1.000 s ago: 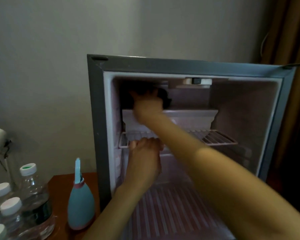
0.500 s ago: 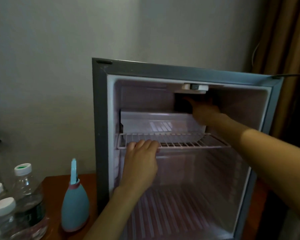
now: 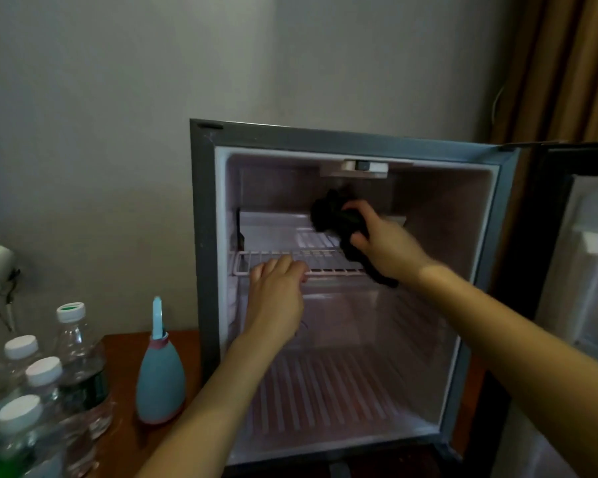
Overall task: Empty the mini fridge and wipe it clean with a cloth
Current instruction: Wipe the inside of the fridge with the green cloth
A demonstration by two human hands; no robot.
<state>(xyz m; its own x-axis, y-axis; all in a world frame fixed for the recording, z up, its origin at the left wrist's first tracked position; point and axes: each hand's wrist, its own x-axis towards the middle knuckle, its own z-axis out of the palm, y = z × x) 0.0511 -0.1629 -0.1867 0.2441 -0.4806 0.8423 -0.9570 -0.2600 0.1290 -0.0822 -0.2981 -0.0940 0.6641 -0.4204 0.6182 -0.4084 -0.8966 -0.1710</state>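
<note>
Fingers of the right hand (image 3: 384,244) curl tight round a dark cloth (image 3: 328,215), held in the upper part of the open fridge (image 3: 204,270), just above the shelf (image 3: 325,263). Fingers of the left hand (image 3: 277,298) hook over the shelf's front rail

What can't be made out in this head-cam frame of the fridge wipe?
- Head view: right end of the white tray hidden behind the right hand and the dark cloth it grips.
- Cloth itself: motion-blurred, folds unreadable.
- The water bottles: cut by left and bottom edges; labels blurred.
- The fridge door: cut by the right edge; inner shelves blurred.
- Fingertips of the left hand: hidden, curled over the wire shelf.
</note>
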